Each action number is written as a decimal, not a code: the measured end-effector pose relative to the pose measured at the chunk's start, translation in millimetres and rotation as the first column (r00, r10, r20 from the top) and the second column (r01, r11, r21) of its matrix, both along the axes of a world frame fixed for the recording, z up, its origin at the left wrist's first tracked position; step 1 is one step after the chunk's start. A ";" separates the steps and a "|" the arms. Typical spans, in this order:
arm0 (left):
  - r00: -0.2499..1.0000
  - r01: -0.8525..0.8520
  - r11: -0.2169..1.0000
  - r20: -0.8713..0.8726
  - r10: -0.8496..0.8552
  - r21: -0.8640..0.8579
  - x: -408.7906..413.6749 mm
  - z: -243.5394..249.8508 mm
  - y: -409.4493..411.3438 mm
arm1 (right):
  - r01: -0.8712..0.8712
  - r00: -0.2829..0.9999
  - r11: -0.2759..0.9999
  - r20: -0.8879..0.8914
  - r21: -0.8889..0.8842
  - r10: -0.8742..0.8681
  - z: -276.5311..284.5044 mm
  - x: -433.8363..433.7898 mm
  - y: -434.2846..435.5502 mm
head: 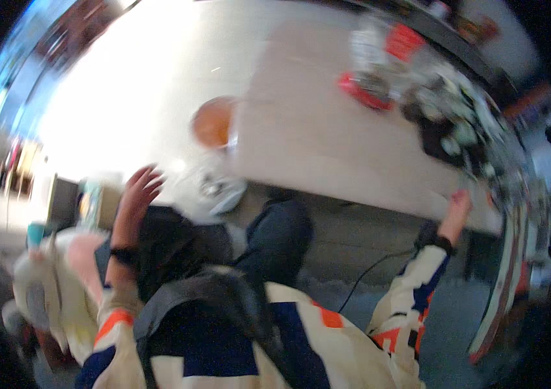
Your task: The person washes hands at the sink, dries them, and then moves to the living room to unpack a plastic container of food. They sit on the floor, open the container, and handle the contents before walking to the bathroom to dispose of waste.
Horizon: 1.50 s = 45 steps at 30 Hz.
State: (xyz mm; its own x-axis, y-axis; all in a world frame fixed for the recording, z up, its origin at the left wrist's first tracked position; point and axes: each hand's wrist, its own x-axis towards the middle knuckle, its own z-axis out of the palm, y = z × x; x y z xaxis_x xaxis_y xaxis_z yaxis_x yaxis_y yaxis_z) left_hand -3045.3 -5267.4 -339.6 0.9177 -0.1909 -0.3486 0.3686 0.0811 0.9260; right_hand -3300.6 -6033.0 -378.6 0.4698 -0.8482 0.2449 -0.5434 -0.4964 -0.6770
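Observation:
My left hand (145, 185) is raised at the left, fingers apart, with nothing visible in it. To its right lies a crumpled whitish plastic bag (214, 187) with something small and dark showing in it. My right hand (459, 202) is over the near right edge of a pale table (304, 131). Its fingers look curled, but blur hides whether they hold anything. Just beyond that hand, a pile of mixed items (465, 121) covers the table's right side. An orange-brown round object (211, 121), possibly a bowl, sits by the table's left edge.
A red-rimmed container (365, 92) and a red packet (403, 42) are at the far right of the table. Boxes (93, 204) stand beside my left arm, above a heap of pale cloth or bags (56, 287). A dark cable (365, 274) hangs below the table.

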 end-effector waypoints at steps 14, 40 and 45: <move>0.900 0.135 0.695 0.206 -0.385 0.706 7.8 -102.4 31.6 | -0.726 0.474 0.088 0.403 0.683 0.783 64.1 224.8 479.3; 0.585 0.430 0.215 -0.089 -0.806 0.877 54.1 -116.6 -21.7 | -0.667 -0.140 0.469 -0.716 0.578 0.684 -247.6 541.0 508.5; 0.634 0.440 0.237 -0.113 -0.765 0.866 61.7 -111.7 -16.8 | -0.707 -0.117 0.468 -0.741 0.530 0.661 -319.4 516.6 512.0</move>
